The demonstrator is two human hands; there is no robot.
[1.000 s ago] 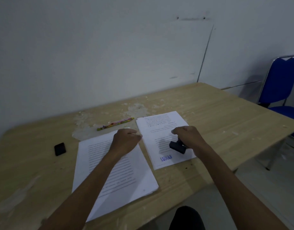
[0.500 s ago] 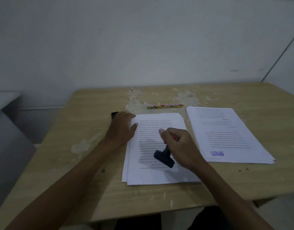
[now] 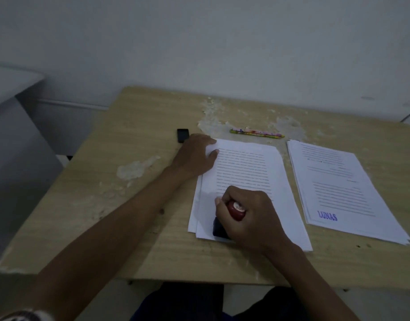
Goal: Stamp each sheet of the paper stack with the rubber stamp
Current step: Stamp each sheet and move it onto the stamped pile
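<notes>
Left hand (image 3: 194,158) lies flat, fingers relaxed, on the top-left corner of the unstamped paper stack (image 3: 245,172), likely pinning it so sheets don't slide, with a small black object (image 3: 183,135) just beside it on the worktop (image 3: 130,205). Right hand (image 3: 250,218) grips the red-knobbed rubber stamp (image 3: 229,216), its black base pressed on the top sheet's lower-left corner. Stamped pile (image 3: 338,188) with blue "LUNAS" mark (image 3: 327,215) sits apart at right, keeping finished sheets separate.

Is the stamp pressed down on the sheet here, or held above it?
Down, apparently: the stamp's black base sits against the top sheet near its lower left corner, gripped by the right hand. Actual contact is hidden under the hand.
</notes>
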